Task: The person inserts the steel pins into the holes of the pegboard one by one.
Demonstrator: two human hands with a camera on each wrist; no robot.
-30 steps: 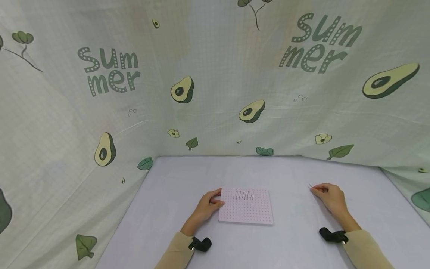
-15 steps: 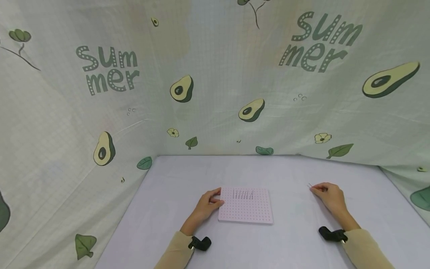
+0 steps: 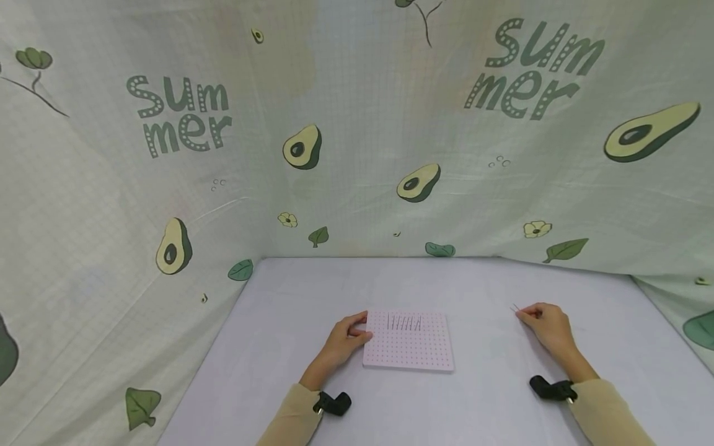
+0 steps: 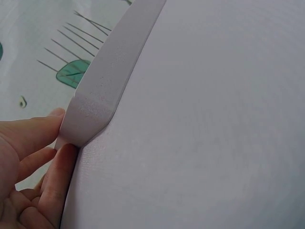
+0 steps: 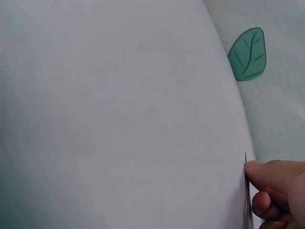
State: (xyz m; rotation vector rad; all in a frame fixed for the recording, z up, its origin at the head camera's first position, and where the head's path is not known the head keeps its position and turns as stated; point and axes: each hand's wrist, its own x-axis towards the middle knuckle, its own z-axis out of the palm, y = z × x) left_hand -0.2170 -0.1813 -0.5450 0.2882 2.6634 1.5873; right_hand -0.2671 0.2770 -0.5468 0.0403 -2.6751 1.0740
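A pale pink pegboard [image 3: 408, 352] with a grid of small holes lies on the table. Several thin metal pins [image 3: 404, 323] stand in a row near its far side, and the rightmost ones lean across each other in the left wrist view. My left hand [image 3: 339, 342] holds the board's left edge, thumb and fingers at the board's side [image 4: 100, 86]. Off to the right, my right hand [image 3: 549, 328] pinches a slim pointed metal pin [image 5: 247, 191] between thumb and fingers, low over the tabletop. Part of that pin is hidden behind the fingertips.
The table carries a plain white cover [image 3: 312, 285]. Behind and at the sides hangs a pale curtain [image 3: 357, 124] printed with avocados, leaves and lettering. A black wrist mount [image 3: 334, 405] sits on the left sleeve and another [image 3: 552, 390] on the right.
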